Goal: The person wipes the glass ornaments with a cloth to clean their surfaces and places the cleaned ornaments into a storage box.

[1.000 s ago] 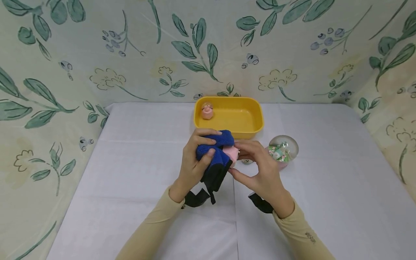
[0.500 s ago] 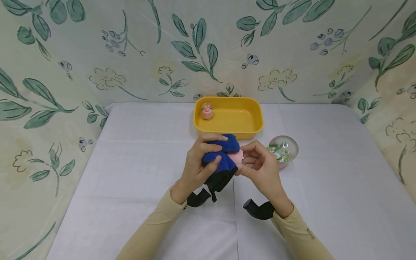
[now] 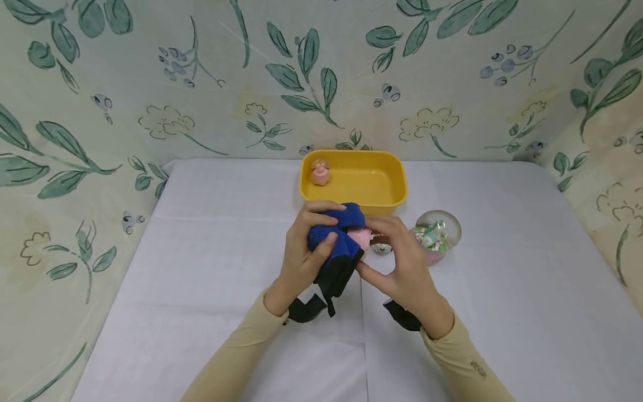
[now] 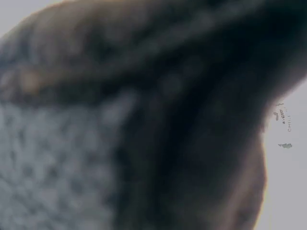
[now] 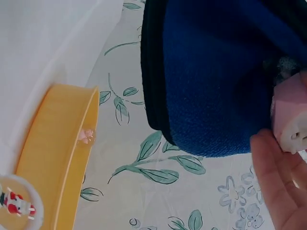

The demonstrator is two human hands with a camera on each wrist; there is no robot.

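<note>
Over the middle of the table my left hand [image 3: 301,248] grips a folded blue cloth with black edging [image 3: 329,243], fingers on top and thumb pressed on the near fold. A small snow globe with a pink base [image 3: 359,237] sits with its dome end in the fold. My right hand [image 3: 409,262] pinches that base between thumb and fingers. In the right wrist view the pink base [image 5: 290,108] shows a pale underside with small holes, and the dome reaches toward the blue cloth [image 5: 216,96]. The left wrist view is dark and blurred.
Behind the hands stands a yellow tray [image 3: 354,205] with a small pink snow globe [image 3: 320,173] at its left end. A larger snow globe [image 3: 436,237] stands right of my right hand. Another small globe [image 3: 382,247] is partly hidden behind that hand. Patterned fabric backs the table.
Both hands shifted right and nearer, then back left, keeping the cloth and snow globe. My right wrist turned and turned back, and its fingers spread again around the base.
</note>
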